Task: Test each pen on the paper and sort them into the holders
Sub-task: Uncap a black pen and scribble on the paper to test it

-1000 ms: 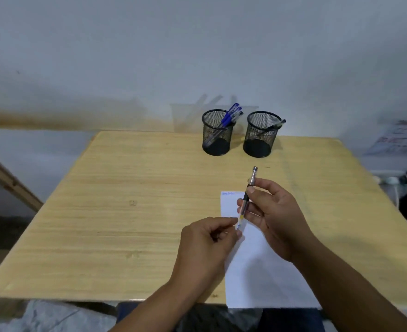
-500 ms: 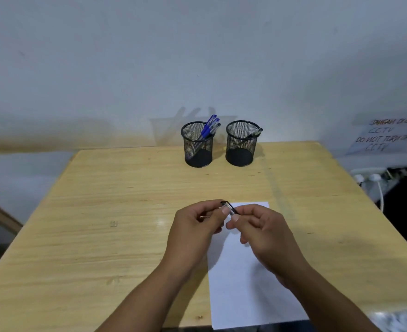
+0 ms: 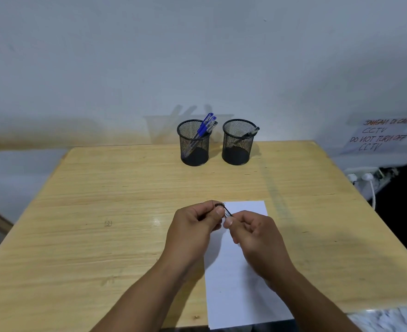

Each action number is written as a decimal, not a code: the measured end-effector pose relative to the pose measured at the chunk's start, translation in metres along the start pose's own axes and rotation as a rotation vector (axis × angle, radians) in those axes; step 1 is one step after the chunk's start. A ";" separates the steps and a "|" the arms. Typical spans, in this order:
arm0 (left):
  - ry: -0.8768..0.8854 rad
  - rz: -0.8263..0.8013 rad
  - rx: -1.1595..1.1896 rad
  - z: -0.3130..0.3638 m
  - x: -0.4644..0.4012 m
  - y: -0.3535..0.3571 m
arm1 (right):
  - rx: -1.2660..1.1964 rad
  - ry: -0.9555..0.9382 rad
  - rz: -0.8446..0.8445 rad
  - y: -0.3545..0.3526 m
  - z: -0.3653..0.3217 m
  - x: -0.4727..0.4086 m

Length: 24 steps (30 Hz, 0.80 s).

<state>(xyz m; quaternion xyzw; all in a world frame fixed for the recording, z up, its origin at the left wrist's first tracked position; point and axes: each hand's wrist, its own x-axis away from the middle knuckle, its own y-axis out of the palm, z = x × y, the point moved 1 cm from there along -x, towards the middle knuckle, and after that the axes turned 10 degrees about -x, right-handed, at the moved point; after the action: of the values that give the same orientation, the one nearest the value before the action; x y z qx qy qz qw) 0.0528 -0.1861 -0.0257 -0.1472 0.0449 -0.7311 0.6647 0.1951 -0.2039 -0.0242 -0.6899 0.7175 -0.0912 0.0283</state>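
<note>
Left hand [image 3: 192,226] and right hand [image 3: 255,233] both pinched on pen [image 3: 224,210], over far end of paper [image 3: 243,271], well short of holders [image 3: 194,142]; risks slipping, rolling off table [image 3: 102,212] if pinch loosens

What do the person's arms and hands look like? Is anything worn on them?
Both forearms are bare up to the lower edge of the picture: no sleeves show. The left hand and the right hand wear no gloves, and no rings, watch or bracelets are visible. The fingernails are short.

Both hands [image 3: 224,233] pinch a pen [image 3: 225,210] above the paper [image 3: 240,295]
</note>
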 end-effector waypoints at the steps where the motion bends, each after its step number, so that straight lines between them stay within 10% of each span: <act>1: 0.008 -0.004 0.004 0.000 0.000 -0.001 | 0.004 0.003 -0.003 0.001 0.000 0.001; 9: -0.104 0.218 0.170 0.002 -0.015 -0.025 | -0.083 0.159 0.013 -0.002 0.004 0.005; 24: -0.084 0.379 -0.482 -0.026 -0.044 -0.064 | -0.216 0.176 0.126 -0.011 0.009 0.007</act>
<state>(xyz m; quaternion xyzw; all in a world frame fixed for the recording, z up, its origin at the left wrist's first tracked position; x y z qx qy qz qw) -0.0129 -0.1385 -0.0408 -0.3198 0.2162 -0.5557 0.7363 0.2066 -0.2124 -0.0303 -0.6319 0.7648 -0.0718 -0.1034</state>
